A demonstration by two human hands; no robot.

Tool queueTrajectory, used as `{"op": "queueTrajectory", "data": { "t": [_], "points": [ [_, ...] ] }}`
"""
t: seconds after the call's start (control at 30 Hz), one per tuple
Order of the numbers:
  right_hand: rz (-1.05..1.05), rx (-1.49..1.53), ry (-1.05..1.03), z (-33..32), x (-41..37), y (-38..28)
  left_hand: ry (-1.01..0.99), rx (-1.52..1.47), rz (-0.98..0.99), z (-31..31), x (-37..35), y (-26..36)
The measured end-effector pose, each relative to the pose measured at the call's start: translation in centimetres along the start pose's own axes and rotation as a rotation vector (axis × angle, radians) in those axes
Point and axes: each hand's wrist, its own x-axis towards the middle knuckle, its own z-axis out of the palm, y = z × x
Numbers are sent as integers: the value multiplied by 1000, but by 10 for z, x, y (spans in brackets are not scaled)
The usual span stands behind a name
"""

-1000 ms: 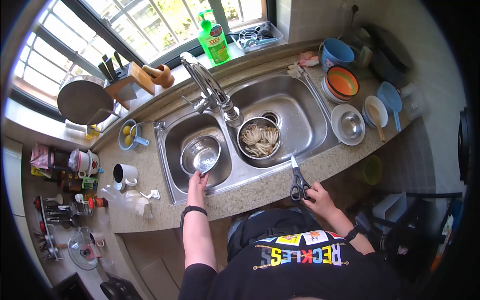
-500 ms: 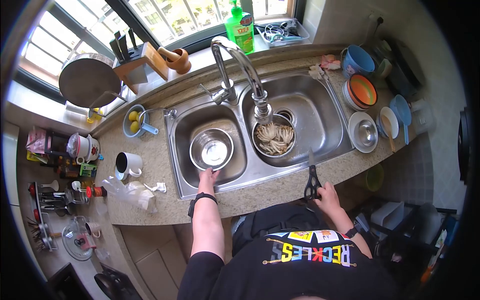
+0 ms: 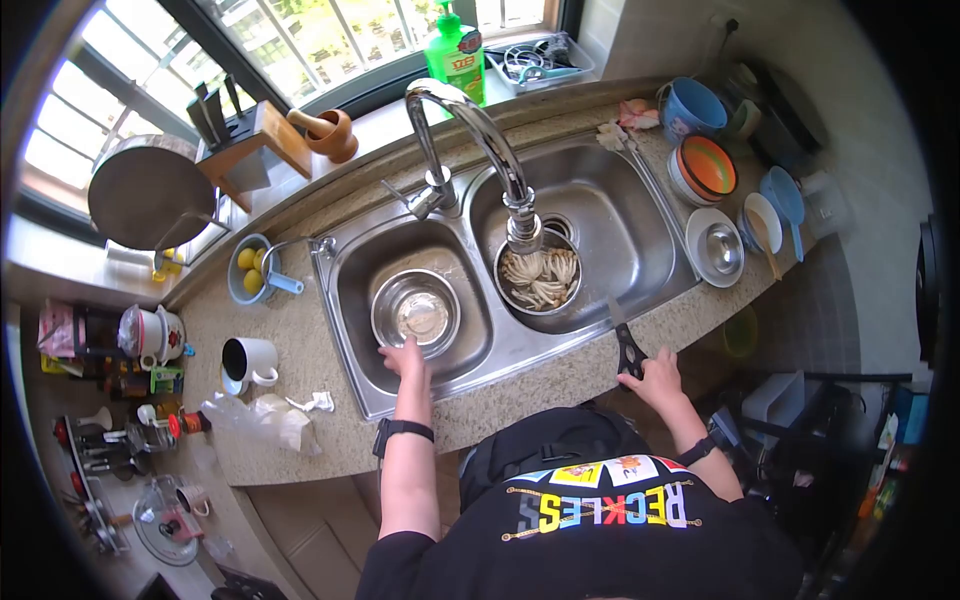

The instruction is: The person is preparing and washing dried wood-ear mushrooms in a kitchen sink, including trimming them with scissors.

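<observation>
My left hand is at the near rim of a steel bowl in the left basin, fingers apart, and whether it grips the rim is hard to tell. Black-handled scissors lie at the front edge of the right basin, blades pointing toward the sink. Around their handle end my right hand has its fingers closed. Beneath the faucet, a second steel bowl holding pale, thin-stemmed mushrooms rests in the right basin.
Stacked bowls and a white plate stand right of the sink. To its left are a white mug, a plastic bag and a blue colander with yellow fruit. A green bottle stands behind.
The view has shifted slightly. My left hand's fingers have spread at the bowl's near rim. My right hand remains on the scissors, which now lie lower against the counter edge.
</observation>
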Motion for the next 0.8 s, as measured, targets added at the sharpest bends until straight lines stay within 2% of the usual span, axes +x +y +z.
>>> {"op": "queueTrajectory", "data": {
  "t": [0.03,0.1,0.17,0.23,0.3,0.37,0.5,0.57,0.7,0.8],
  "points": [
    [-5,9,-4,-1,1,3,-13,11,8,-3,-2,3],
    [113,122,-110,0,8,12,-89,-74,471,-8,-6,8],
    [104,127,-118,-3,13,18,-195,-182,537,-4,-7,20],
    [174,118,-148,-12,19,15,-567,-458,460,-4,-26,44],
    [247,106,-184,-16,17,24,-695,-508,437,-3,-52,63],
    [216,112,-24,-12,23,37,-821,-534,382,2,-71,70],
    [304,109,30,-20,36,62,-927,-556,251,16,-101,68],
    [324,91,-53,-31,43,68,-1036,-586,128,19,-116,64],
    [263,48,-70,-48,46,71,-1043,-650,-15,26,-131,53],
    [187,44,-44,-72,54,60,-993,-649,-21,27,-131,48]
  ]
}}
